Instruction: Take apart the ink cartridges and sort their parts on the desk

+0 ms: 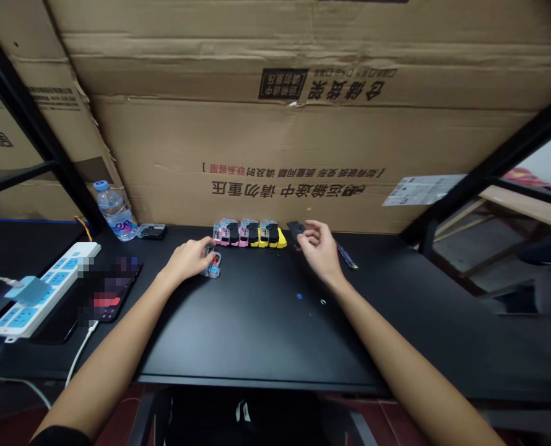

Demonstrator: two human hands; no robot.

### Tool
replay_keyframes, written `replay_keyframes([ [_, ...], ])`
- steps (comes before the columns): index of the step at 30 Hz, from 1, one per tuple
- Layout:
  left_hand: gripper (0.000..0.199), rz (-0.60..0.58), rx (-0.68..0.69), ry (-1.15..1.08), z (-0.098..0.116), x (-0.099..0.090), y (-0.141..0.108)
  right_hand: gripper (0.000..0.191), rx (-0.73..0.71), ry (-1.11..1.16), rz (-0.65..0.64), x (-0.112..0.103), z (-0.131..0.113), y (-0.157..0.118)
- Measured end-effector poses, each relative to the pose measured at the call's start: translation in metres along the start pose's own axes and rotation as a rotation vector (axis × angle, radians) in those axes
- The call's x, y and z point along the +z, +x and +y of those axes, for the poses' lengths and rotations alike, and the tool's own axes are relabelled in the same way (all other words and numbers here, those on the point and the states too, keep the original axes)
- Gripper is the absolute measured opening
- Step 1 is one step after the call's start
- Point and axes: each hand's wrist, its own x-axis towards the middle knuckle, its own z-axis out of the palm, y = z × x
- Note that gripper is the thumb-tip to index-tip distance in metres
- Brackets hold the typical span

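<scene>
left hand (189,259) palm-down, fingers gripping clear cartridge (213,263) | right hand (319,248) loosely curled, holding nothing | cartridge row (249,233) behind left hand: 3 pink, 2 yellow

Near the row of cartridges (250,233), the black table (257,334) lies open in front. Behind it the cardboard wall (275,155) blocks passage. Left of it stand a water bottle (115,212), phone (111,288) and power strip (43,291).
</scene>
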Motion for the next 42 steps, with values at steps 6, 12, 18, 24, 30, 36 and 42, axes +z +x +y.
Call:
replay_keyframes([
  [6, 0.03, 0.066, 0.103, -0.118, 0.018, 0.007, -0.005, 0.055, 0.063, 0.209, -0.422, 0.038, -0.025, -0.041],
  [12, 0.043, 0.14, 0.355, -0.165, 0.046, 0.017, -0.015, 0.049, 0.102, 0.25, -0.569, 0.047, -0.035, -0.057],
  [18, 0.072, 0.116, 0.382, -0.148, 0.058, 0.028, -0.02, 0.047, 0.207, 0.315, -0.573, 0.052, -0.038, -0.06],
  [24, 0.066, 0.099, 0.383, -0.104, 0.051, 0.028, -0.018, 0.026, -0.054, 0.046, -0.359, 0.031, -0.016, -0.041],
  [30, 0.065, 0.031, 0.36, -0.089, 0.04, 0.035, -0.014, 0.043, -0.301, -0.503, -0.348, -0.002, 0.001, -0.016],
  [36, 0.068, 0.028, 0.344, -0.099, 0.039, 0.035, -0.013, 0.051, -0.408, -0.76, -0.546, 0.005, -0.006, -0.024],
  [42, 0.066, 0.044, 0.387, -0.144, 0.039, 0.036, -0.013, 0.035, -0.526, -0.634, -0.596, 0.019, -0.024, -0.039],
])
